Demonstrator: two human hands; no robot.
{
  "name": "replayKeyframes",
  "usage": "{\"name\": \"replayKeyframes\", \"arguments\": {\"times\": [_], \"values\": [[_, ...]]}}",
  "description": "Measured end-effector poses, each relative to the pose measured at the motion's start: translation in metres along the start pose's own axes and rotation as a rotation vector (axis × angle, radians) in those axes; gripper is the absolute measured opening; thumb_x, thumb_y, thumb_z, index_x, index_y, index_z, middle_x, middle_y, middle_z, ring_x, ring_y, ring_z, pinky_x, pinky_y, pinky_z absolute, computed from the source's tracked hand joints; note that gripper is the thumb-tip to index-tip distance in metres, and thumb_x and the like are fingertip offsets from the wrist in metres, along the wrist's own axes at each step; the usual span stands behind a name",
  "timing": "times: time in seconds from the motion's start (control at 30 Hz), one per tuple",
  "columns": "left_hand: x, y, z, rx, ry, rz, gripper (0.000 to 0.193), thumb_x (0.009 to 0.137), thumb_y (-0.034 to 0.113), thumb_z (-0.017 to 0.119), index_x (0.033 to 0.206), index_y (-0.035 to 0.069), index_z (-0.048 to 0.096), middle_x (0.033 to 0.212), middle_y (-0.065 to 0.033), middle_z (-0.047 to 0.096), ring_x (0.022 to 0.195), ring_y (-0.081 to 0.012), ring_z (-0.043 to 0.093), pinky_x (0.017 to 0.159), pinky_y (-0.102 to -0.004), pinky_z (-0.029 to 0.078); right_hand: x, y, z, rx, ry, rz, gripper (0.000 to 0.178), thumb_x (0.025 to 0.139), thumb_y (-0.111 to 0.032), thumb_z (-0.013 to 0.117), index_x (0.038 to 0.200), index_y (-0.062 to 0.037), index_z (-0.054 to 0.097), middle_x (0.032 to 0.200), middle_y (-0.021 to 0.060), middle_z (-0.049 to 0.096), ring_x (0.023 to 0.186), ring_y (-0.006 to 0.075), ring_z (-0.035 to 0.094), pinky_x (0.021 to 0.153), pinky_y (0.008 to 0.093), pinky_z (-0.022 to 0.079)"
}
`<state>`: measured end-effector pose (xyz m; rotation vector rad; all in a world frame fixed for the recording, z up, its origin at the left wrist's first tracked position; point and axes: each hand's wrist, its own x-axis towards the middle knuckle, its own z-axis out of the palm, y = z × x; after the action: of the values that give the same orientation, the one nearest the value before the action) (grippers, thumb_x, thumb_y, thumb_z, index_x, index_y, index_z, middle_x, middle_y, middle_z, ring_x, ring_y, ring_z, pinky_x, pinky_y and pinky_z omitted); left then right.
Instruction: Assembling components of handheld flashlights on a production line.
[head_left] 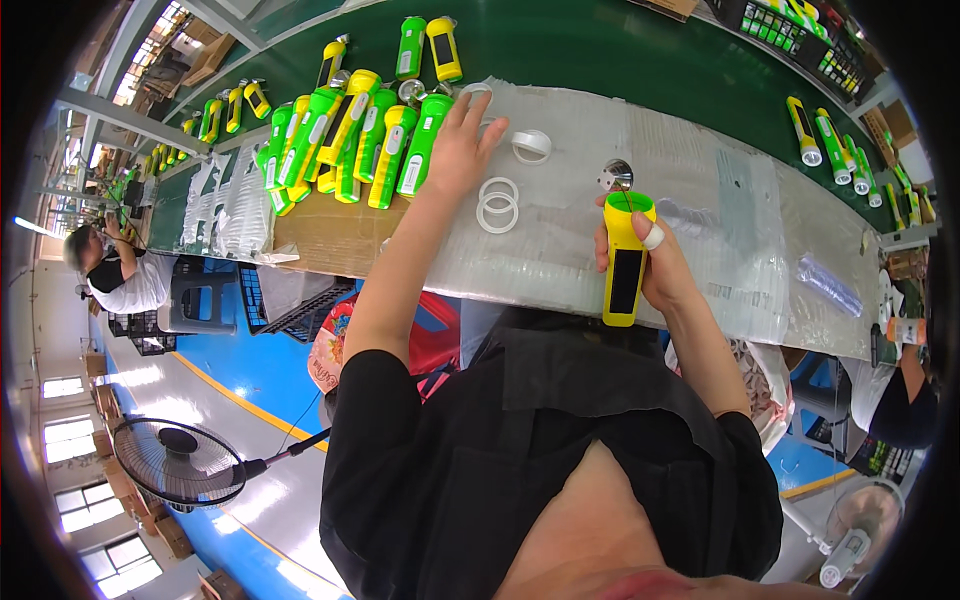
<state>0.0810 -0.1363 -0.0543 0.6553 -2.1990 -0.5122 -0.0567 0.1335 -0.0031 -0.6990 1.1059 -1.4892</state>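
Note:
My right hand (668, 262) is wrapped around a yellow flashlight body (612, 262) with a dark panel on its side and an open green-lined top. A shiny reflector (619, 175) hangs at that open end by thin wires. The thumb wears a white wrap. My left hand (460, 152) stretches out over the bench with fingers apart, its tips by a white ring (477, 90) beside the pile of green and yellow flashlights (352, 125). Whether the fingertips touch this ring, I cannot tell. Two overlapping white rings (497, 207) and a small stack of rings (531, 147) lie to its right.
Plastic-covered cardboard (570, 260) covers the near bench; a green belt (590, 50) runs behind it. More flashlights (830, 145) stand at far right, near a black crate (770, 35). A clear plastic roll (828, 285) lies at right. Co-workers sit at both sides.

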Motion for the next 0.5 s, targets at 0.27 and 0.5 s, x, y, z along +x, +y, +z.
{"name": "replayKeyframes", "arguments": {"times": [0.27,0.5], "values": [[0.009,0.045,0.030,-0.147,0.007,0.105,0.029,0.097,0.028,0.056,0.102,0.002,0.067,0.106,-0.0146,0.068,0.099,-0.0331,0.062,0.086,-0.0421,0.048,-0.008,0.001,-0.007,0.036,0.022,-0.060,0.068,0.087,-0.060,0.059,0.126,-0.0061,0.046,0.080,0.0112,0.058,0.070,0.0186,0.058,0.066,0.0312,0.047],[0.010,0.138,0.022,-1.011,-0.624,-0.160,0.034,0.102,0.026,0.049,0.116,-0.001,0.066,0.113,-0.0083,0.068,0.105,-0.0153,0.061,0.087,-0.0279,0.049,-0.027,-0.005,-0.002,-0.033,-0.134,-0.061,0.056,0.088,-0.045,0.062,0.124,-0.0056,0.046,0.083,0.0104,0.058,0.071,0.0187,0.059,0.067,0.0324,0.048]]}}
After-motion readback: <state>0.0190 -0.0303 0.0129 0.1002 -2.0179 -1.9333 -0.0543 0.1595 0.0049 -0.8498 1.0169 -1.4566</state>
